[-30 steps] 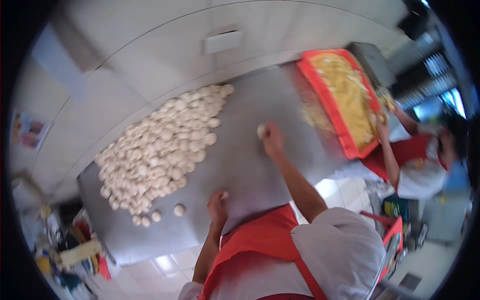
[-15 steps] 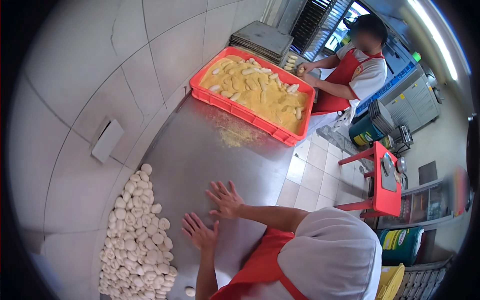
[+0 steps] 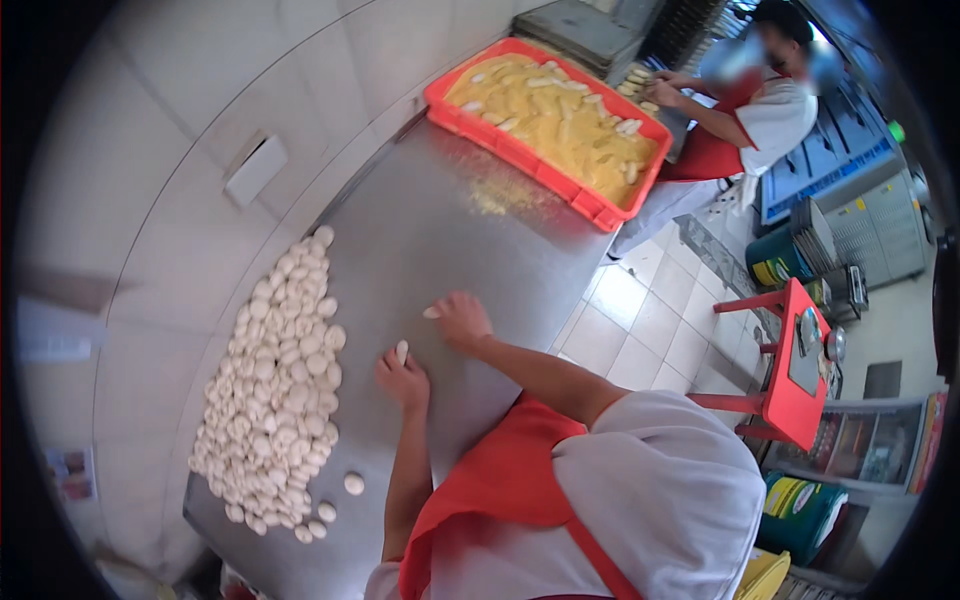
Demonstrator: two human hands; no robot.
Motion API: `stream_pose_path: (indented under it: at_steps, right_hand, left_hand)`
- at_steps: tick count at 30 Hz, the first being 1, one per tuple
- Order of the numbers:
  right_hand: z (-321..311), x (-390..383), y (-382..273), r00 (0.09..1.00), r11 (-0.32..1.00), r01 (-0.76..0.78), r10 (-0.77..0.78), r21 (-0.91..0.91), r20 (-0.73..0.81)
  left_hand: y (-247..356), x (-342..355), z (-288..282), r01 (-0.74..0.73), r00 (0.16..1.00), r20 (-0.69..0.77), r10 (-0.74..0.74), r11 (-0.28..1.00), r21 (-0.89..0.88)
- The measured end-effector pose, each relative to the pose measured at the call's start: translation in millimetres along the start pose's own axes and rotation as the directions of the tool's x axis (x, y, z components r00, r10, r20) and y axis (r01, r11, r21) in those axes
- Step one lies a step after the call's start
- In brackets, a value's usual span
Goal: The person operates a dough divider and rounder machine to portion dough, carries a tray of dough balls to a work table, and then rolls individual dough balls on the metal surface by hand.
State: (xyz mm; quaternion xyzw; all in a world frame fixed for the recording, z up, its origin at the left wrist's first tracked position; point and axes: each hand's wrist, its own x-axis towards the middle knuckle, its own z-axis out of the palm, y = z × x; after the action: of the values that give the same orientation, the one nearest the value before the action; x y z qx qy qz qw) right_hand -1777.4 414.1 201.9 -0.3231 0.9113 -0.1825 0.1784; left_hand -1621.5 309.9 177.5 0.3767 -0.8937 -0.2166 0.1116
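My left hand [image 3: 402, 380] is curled on the steel table, and the pale tip of a small dough piece [image 3: 402, 352] pokes out above its fingers. Farther off and to the right, my right hand [image 3: 464, 320] bends its fingers over another dough piece [image 3: 432, 312], which shows at its left side; the rest lies hidden under the palm. Left of my hands a big heap of round, pale dough balls [image 3: 265, 390] runs along the wall. One single dough ball [image 3: 354, 483] sits apart from the heap, near my left forearm.
At the table's far end stands a red tray [image 3: 520, 155] of yellow crumbs with dough rolls. Beyond it a co-worker [image 3: 740, 120] in a red apron handles dough pieces. Scattered crumbs [image 3: 505, 192] lie before the tray. On the right floor is a red stool-like table [image 3: 795, 400].
Both hands went from flat with spread fingers to curled over dough pieces. The view has shifted, so the tray sits higher and more of the heap's near end shows.
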Motion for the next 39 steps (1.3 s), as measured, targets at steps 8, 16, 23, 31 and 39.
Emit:
stream_pose_path:
  at_steps: [8,16,23,31,39]
  right_hand:
    - [-73,-22,65,0.930,-0.957,-0.066,0.044,0.284,0.366]
    - [-163,87,138,0.973,-0.455,0.074,0.227,0.887,0.035]
    - [3,308,-61,0.994,0.897,0.100,-0.067,0.431,-0.091]
    - [2,288,-113,0.989,0.797,0.141,-0.091,0.587,-0.114]
    - [-8,-67,113,0.939,0.961,0.271,-0.253,0.048,-0.235]
  left_hand:
    - [112,36,-18,-0.068,0.979,0.103,0.177,0.756,-0.650]
    - [7,248,-87,0.176,0.956,-0.280,-0.087,0.935,0.310]
    - [16,224,-108,0.083,0.997,0.010,-0.083,0.989,-0.120]
    - [-7,-36,-87,0.343,0.938,0.249,-0.241,0.750,-0.566]
    - [-21,-194,-48,0.107,0.994,0.049,-0.095,0.863,-0.494]
